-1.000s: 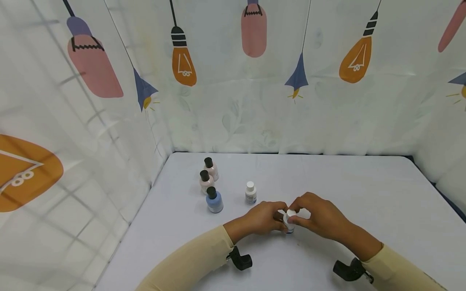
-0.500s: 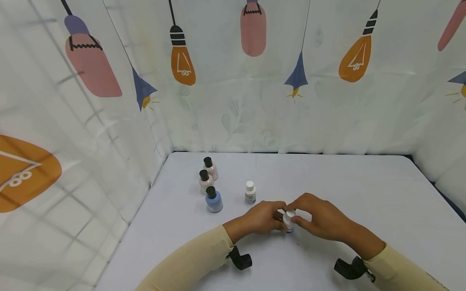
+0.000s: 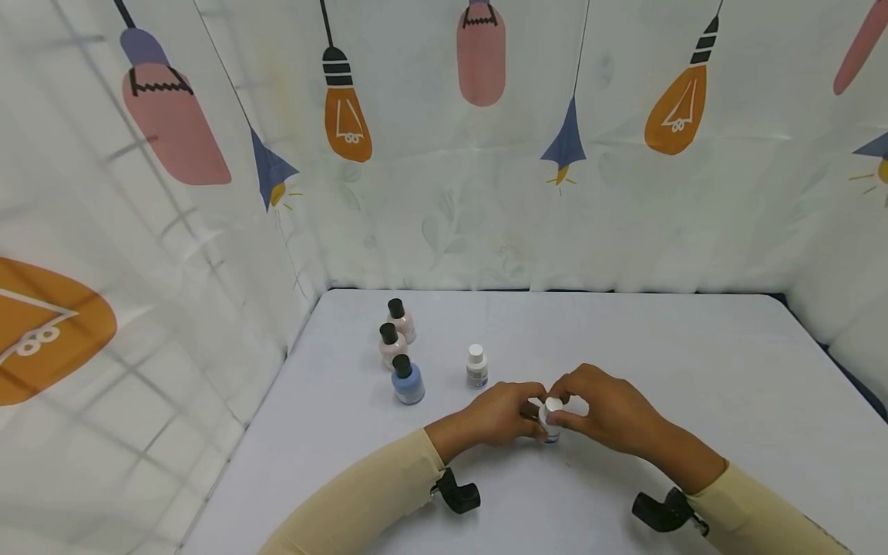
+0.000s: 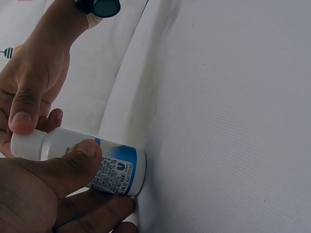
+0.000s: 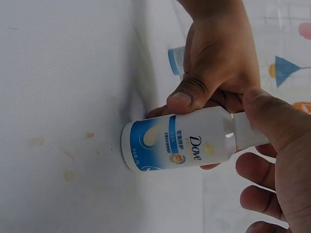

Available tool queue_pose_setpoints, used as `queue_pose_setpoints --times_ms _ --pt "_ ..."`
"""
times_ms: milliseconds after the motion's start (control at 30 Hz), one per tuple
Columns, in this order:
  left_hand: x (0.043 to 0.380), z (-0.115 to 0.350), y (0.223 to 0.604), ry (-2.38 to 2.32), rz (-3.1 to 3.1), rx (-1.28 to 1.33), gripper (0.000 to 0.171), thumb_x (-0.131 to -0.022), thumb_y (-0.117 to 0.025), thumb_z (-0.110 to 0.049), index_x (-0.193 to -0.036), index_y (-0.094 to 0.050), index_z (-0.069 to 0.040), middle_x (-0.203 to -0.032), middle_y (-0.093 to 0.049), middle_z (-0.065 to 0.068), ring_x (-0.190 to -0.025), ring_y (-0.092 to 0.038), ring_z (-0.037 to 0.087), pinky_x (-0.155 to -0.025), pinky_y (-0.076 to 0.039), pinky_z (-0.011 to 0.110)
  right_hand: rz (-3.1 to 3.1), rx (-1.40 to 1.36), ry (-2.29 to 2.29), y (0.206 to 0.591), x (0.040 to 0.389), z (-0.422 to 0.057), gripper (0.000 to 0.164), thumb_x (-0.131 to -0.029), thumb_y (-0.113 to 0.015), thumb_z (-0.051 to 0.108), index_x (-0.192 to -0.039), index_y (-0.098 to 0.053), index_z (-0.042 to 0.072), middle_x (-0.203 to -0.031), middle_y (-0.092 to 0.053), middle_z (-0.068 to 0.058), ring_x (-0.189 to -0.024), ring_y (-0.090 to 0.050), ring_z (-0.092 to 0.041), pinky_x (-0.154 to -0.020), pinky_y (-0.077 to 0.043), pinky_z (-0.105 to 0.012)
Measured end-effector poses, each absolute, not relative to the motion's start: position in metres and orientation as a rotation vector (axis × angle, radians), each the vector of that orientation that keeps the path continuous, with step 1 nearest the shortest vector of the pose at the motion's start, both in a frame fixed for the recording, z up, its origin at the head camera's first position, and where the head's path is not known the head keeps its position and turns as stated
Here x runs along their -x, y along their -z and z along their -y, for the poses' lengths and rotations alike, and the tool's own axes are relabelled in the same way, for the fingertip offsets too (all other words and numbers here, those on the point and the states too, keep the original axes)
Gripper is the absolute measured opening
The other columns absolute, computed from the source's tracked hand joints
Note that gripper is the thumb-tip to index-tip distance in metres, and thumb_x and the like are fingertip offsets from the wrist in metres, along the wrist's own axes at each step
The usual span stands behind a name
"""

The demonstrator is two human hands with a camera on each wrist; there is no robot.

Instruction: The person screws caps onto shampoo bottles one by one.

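Observation:
A small white Dove bottle point(image 5: 180, 141) with a blue band round its lower part stands on the table between both hands in the head view. My left hand point(image 3: 505, 414) grips its body, thumb across the back label in the left wrist view. The thumb and fingers of my right hand point(image 3: 613, 412) pinch the white cap point(image 4: 27, 144) on top. In the right wrist view the cap sits on the bottle's neck, partly covered by the right thumb, and the other right fingers are spread off the bottle.
Another small white bottle point(image 3: 476, 368) stands just beyond the left hand. Farther left are a blue bottle point(image 3: 408, 385) and two pale pink bottles, one nearer point(image 3: 392, 353) and one behind point(image 3: 405, 324), all black-capped. Patterned curtains point(image 3: 444, 193) border the white table point(image 3: 694, 362).
My right thumb and fingers shift round the cap, turning one way by half a second ago and back now. The left hand and the bottle's body stay in place.

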State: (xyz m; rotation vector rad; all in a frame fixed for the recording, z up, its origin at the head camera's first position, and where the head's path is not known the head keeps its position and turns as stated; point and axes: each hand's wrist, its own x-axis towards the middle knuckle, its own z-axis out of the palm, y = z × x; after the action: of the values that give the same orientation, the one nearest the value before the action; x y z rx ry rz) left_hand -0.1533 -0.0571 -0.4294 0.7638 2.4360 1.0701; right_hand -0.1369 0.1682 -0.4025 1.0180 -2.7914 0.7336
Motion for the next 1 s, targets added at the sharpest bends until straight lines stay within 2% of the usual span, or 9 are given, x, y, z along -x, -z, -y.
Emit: queue_pose_setpoints --times_ms 133,233,400,600,767,900,1000 --pt "0.1535 0.0571 0.4297 -1.047 -2.452 -0.749 0.042 -0.085 -0.085 -0.017 -0.122 -0.064 -0.019 -0.115 -0.075 -0.003 -0.103 -0.069 0.004 -0.084 -0.052 0.021 2.786 -1.029 -0.727 0.4025 0.1355 -0.1704 0.041 -0.087 -0.081 0.048 -0.120 -0.070 0.027 -0.107 -0.061 0.015 -0.102 -0.063 -0.012 -0.078 -0.056 -0.034" --pt "0.1534 0.0572 0.4298 -1.039 -2.462 -0.746 0.046 -0.085 -0.085 -0.017 -0.125 -0.064 -0.018 -0.119 -0.073 -0.004 -0.104 -0.069 0.004 -0.084 -0.052 0.021 2.735 -1.109 -0.733 0.4029 0.1356 -0.1730 0.043 -0.089 -0.081 0.040 -0.128 -0.069 0.027 -0.114 -0.062 0.015 -0.107 -0.062 -0.010 -0.083 -0.057 -0.037" --pt "0.1524 0.0572 0.4289 -1.037 -2.465 -0.753 0.042 -0.085 -0.085 -0.016 -0.121 -0.064 -0.019 -0.117 -0.074 -0.002 -0.105 -0.069 0.006 -0.084 -0.053 0.021 2.665 -1.200 -0.720 0.4041 0.1373 -0.1738 0.032 -0.092 -0.080 0.026 -0.123 -0.071 0.025 -0.115 -0.064 0.014 -0.108 -0.063 -0.011 -0.086 -0.057 -0.037" --pt "0.1536 0.0581 0.4307 -1.086 -2.427 -0.791 0.040 -0.085 -0.085 -0.013 -0.119 -0.064 -0.019 -0.116 -0.074 -0.002 -0.103 -0.069 0.004 -0.084 -0.052 0.019 2.764 -1.069 -0.705 0.4034 0.1366 -0.1704 0.028 -0.089 -0.081 0.037 -0.113 -0.073 0.024 -0.101 -0.060 0.017 -0.096 -0.064 -0.013 -0.076 -0.056 -0.031" --pt "0.1535 0.0577 0.4304 -1.088 -2.428 -0.780 0.040 -0.085 -0.085 -0.012 -0.119 -0.065 -0.019 -0.116 -0.075 -0.001 -0.102 -0.070 0.004 -0.083 -0.052 0.020 2.760 -1.034 -0.706 0.4051 0.1371 -0.1691 0.029 -0.086 -0.084 0.040 -0.107 -0.072 0.025 -0.097 -0.058 0.015 -0.089 -0.062 -0.013 -0.067 -0.053 -0.026" --pt "0.1534 0.0574 0.4310 -1.084 -2.435 -0.766 0.044 -0.085 -0.085 -0.013 -0.124 -0.064 -0.017 -0.117 -0.074 -0.002 -0.103 -0.069 0.004 -0.084 -0.052 0.020 2.712 -1.077 -0.693 0.4062 0.1373 -0.1715 0.037 -0.084 -0.085 0.040 -0.116 -0.071 0.025 -0.105 -0.060 0.015 -0.098 -0.062 -0.010 -0.073 -0.056 -0.029" --pt "0.1527 0.0573 0.4313 -1.074 -2.441 -0.750 0.048 -0.086 -0.085 -0.015 -0.129 -0.063 -0.016 -0.122 -0.072 -0.003 -0.105 -0.068 0.004 -0.084 -0.052 0.020 2.636 -1.174 -0.688 0.4062 0.1382 -0.1746 0.043 -0.086 -0.086 0.031 -0.124 -0.070 0.024 -0.114 -0.063 0.015 -0.106 -0.061 -0.008 -0.080 -0.057 -0.033"
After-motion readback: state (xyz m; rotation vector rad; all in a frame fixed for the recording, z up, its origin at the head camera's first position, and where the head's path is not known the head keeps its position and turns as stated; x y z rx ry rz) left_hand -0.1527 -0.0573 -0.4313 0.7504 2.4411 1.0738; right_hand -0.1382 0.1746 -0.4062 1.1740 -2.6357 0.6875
